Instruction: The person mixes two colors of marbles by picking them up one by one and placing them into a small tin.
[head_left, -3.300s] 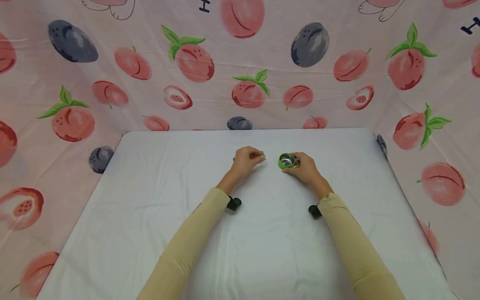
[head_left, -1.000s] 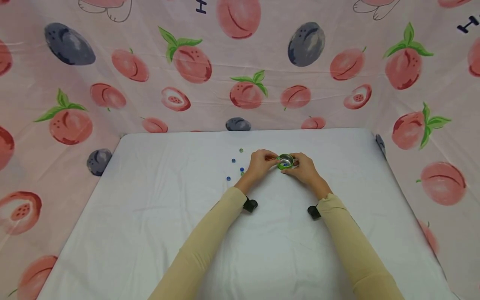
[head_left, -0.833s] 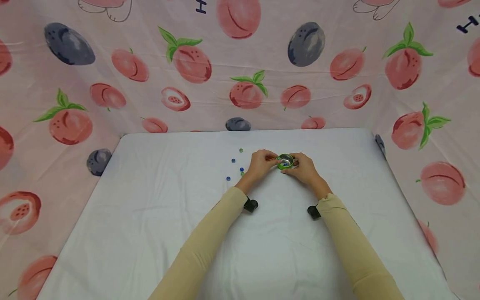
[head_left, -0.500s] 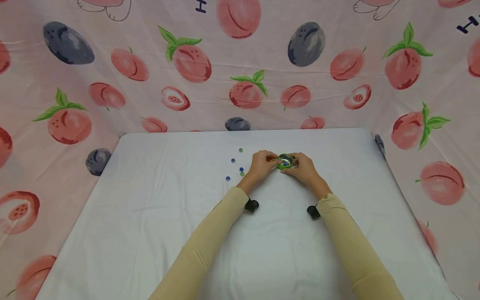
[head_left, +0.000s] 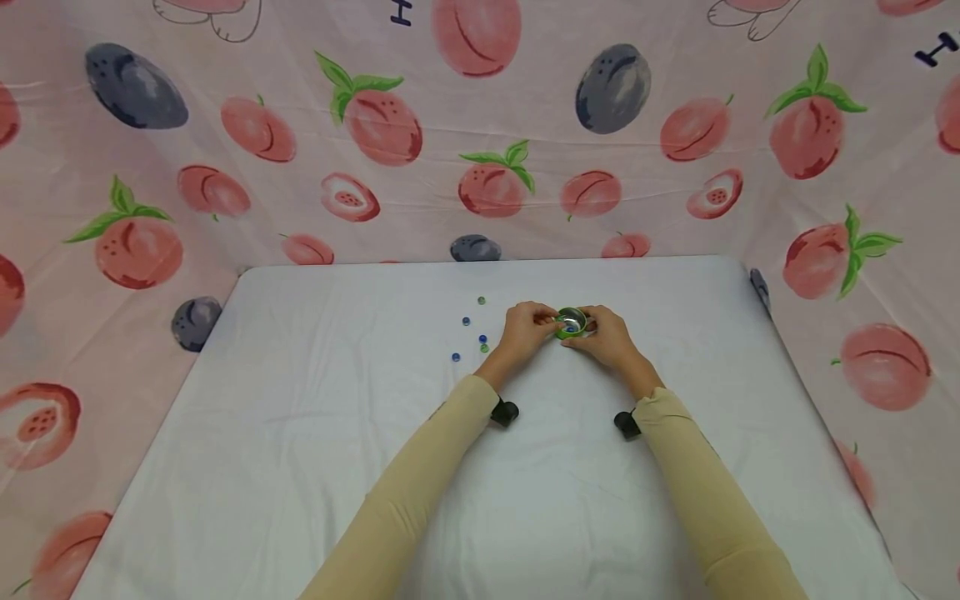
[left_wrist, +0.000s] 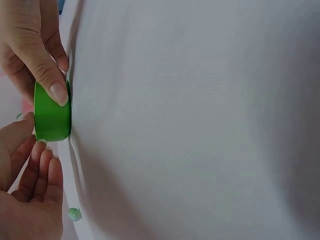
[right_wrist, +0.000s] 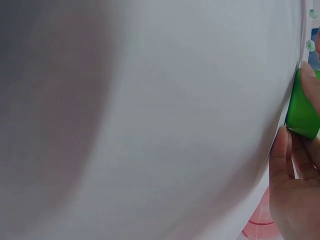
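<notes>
A small green cup (head_left: 572, 322) with a shiny metal inside stands at the far middle of the white table. Something blue lies in it. My right hand (head_left: 609, 334) grips the cup from its right side, with the thumb along the green wall (left_wrist: 53, 116) in the left wrist view. From the left, my left hand (head_left: 522, 333) pinches the cup's rim with its fingertips; whether a marble is also between them is hidden. Left of that hand lie several glass marbles, among them a green marble (head_left: 482, 300) and a blue marble (head_left: 456, 357).
A white cloth covers the table (head_left: 360, 433). Behind it and along both sides hangs a pink curtain (head_left: 420, 229) printed with fruit. Small black cameras (head_left: 505, 413) are strapped at both wrists, below the beige sleeves (head_left: 408, 487).
Over three seconds ago my left hand pinched a green marble left of the cup; it has since moved right to the rim. Within the last second both hands stay nearly still.
</notes>
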